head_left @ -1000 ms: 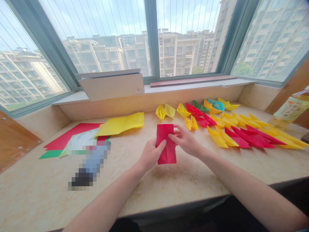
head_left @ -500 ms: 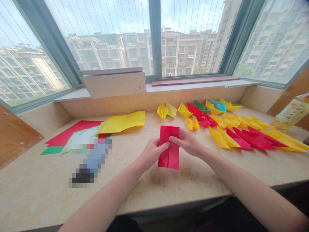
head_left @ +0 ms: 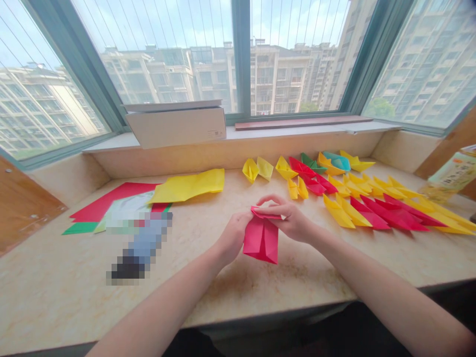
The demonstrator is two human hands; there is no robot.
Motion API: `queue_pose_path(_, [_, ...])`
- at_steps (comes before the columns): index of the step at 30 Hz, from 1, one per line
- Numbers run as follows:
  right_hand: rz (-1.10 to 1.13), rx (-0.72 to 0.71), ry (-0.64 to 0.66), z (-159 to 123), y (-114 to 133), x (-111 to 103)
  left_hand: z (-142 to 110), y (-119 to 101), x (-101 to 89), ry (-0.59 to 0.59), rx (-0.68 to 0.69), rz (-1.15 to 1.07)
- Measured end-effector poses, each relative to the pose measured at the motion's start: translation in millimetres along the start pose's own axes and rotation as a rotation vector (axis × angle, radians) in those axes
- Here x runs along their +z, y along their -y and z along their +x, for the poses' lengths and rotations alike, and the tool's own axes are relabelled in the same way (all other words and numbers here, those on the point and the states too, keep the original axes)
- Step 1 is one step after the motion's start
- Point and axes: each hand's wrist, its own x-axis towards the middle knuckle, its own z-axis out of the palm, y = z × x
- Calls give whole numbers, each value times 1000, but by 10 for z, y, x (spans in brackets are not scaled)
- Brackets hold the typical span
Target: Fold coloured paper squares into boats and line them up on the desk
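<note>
A folded piece of red paper (head_left: pixel 256 243) is held between my two hands above the counter's front part. Its upper end is bent over toward me, and a lengthwise slit runs down the middle of the lower part. My left hand (head_left: pixel 238 233) grips the paper's left edge, its fingertips partly hidden. At the upper right, my right hand (head_left: pixel 286 215) pinches the bent top edge, fingers curled over it. Beyond the hands stand small yellow paper boats (head_left: pixel 297 188), with red paper boats (head_left: pixel 390 213) and more yellow ones in rows to the right.
On the left lie a yellow paper stack (head_left: pixel 189 186), red sheets (head_left: pixel 111 201) and a green sheet (head_left: pixel 80 228), near a pixelated item (head_left: pixel 143 248). A white box (head_left: pixel 178 126) stands on the sill. A clear bottle (head_left: pixel 451 173) stands far right.
The red paper's top end, flat and upright before, is now bent over toward me. My right hand has shifted from the paper's face to its top edge.
</note>
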Motion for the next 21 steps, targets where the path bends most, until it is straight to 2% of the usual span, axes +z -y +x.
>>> queue_pose_path(3, [-65, 1, 70, -2, 96, -77, -6, 0, 8, 32, 19, -102])
queue_pose_path(6, [-79, -7, 183, 1, 163, -143, -24, -31, 9, 35, 51, -42])
queue_pose_path(8, [-75, -4, 211, 7, 157, -144, -27, -42, 1, 22, 69, 7])
queue_pose_path(10, [-81, 18, 167, 16, 114, -104, -18, -32, -11, 11, 83, 16])
queue_pose_path(14, [-70, 70, -32, 20, 13, 10, 17, 17, -33, 6, 121, -22])
queue_pose_path(17, [-60, 63, -155, 4, 14, 9, 33, 25, -34, -21, 152, -69])
queue_pose_path(19, [-93, -2, -118, -8, 59, -38, 35, 10, -30, -49, 166, -99])
queue_pose_path(21, [-120, -60, -12, -14, 113, -92, 34, -10, -29, -78, 179, -112])
